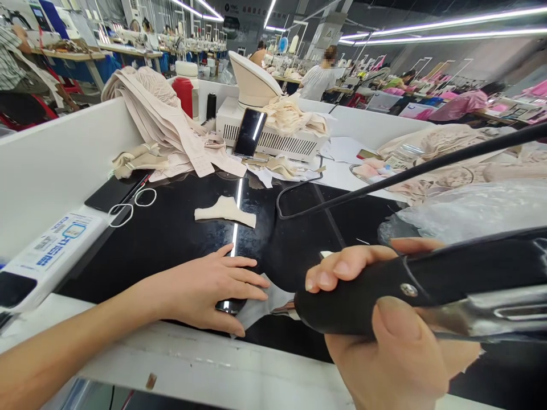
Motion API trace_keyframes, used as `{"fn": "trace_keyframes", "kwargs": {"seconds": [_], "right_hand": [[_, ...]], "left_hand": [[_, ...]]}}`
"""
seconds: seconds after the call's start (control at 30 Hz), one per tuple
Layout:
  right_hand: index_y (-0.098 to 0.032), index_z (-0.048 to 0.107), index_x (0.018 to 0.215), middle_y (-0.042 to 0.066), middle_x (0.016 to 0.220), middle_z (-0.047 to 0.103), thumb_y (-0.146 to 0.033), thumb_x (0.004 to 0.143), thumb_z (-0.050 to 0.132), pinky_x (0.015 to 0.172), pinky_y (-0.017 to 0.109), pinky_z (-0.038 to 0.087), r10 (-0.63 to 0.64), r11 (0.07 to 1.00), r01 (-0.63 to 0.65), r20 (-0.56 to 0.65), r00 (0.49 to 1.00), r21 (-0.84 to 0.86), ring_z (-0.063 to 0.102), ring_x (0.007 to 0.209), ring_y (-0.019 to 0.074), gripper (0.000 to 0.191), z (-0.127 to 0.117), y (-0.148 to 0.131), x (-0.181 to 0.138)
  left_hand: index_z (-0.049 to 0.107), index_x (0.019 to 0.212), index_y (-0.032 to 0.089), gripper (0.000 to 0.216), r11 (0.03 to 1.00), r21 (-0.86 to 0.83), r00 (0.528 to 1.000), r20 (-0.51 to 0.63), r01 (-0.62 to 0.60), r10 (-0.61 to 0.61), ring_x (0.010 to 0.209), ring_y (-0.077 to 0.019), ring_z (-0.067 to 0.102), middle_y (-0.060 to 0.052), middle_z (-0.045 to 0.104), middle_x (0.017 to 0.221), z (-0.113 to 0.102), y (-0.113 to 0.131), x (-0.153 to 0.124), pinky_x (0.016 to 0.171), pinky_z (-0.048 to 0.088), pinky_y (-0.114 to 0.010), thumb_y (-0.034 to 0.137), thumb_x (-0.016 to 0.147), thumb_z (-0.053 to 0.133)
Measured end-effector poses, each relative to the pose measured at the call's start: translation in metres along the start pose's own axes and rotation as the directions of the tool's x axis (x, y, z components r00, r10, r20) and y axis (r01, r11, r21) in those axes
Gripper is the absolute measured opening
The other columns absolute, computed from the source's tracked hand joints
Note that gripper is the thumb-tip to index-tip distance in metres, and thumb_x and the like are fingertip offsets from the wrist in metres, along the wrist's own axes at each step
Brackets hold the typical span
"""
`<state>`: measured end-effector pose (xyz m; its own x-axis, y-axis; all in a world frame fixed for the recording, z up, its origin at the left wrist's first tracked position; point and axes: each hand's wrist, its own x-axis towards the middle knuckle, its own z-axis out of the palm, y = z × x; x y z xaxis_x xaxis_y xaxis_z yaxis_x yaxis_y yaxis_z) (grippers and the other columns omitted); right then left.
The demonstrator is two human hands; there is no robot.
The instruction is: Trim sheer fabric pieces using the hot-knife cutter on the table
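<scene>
- The left hand [213, 287] has its fingers spread out over a thin pale sheet [265, 308].
- The right hand [397, 347] has its fingers wrapped around a fat black tool [342, 304], with its metal tip [286, 308] at the sheet's right side.
- The sheet lies on the near part of a black board [171, 239].
- Farther off is a cream cloth piece [224, 212].
- A phone [250, 132] leans at the far side.

The right hand [397, 356] grips a black-handled, metal-tipped tool [342, 307]; to its left, the left hand [207, 287] spreads over a thin whitish sheet [280, 297], a flat cream piece [225, 213] lying farther away.
</scene>
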<state>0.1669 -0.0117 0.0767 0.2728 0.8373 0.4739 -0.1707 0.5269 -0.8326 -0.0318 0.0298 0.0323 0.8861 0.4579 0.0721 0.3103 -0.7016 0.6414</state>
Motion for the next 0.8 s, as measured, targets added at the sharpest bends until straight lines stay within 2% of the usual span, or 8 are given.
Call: {"fn": "trace_keyframes", "kwargs": {"seconds": [0.47,0.67,0.8], "right_hand": [[-0.029,0.058,0.107,-0.005,0.076,0.063,-0.036,0.076,0.084,0.056,0.034,0.051,0.061,0.996,-0.064,0.043,0.997,0.066,0.06,0.059,0.0167,0.041,0.004,-0.008,-0.002],[-0.029,0.056,0.109,-0.005,0.074,0.061,-0.039,0.079,0.082,0.057,0.034,0.051,0.042,0.997,-0.048,0.096,0.994,0.068,0.057,0.059,0.0161,0.041,0.009,-0.006,-0.011],[-0.03,0.056,0.11,-0.005,0.076,0.062,-0.036,0.082,0.081,0.059,0.033,0.052,0.086,0.993,-0.094,0.101,0.991,0.073,0.058,0.061,0.0155,0.038,0.011,-0.007,-0.013]], "left_hand": [[0.052,0.144,0.031,0.062,0.999,0.053,0.999,0.05,0.003,-0.006,0.149,-0.0336,0.035,-0.005,0.05,0.154,0.0,0.001,-0.002,0.122,0.008,-0.068,0.035,0.087,0.076],[0.052,0.145,0.032,0.067,1.0,0.026,1.0,0.029,0.006,-0.006,0.149,-0.0341,0.034,-0.005,0.053,0.152,0.0,0.0,-0.002,0.122,0.008,-0.066,0.034,0.084,0.079],[0.052,0.145,0.031,0.067,0.999,0.031,0.998,0.058,0.028,-0.03,0.15,-0.0345,0.032,-0.004,0.052,0.153,0.0,0.001,-0.001,0.123,0.008,-0.064,0.037,0.084,0.079]]}}
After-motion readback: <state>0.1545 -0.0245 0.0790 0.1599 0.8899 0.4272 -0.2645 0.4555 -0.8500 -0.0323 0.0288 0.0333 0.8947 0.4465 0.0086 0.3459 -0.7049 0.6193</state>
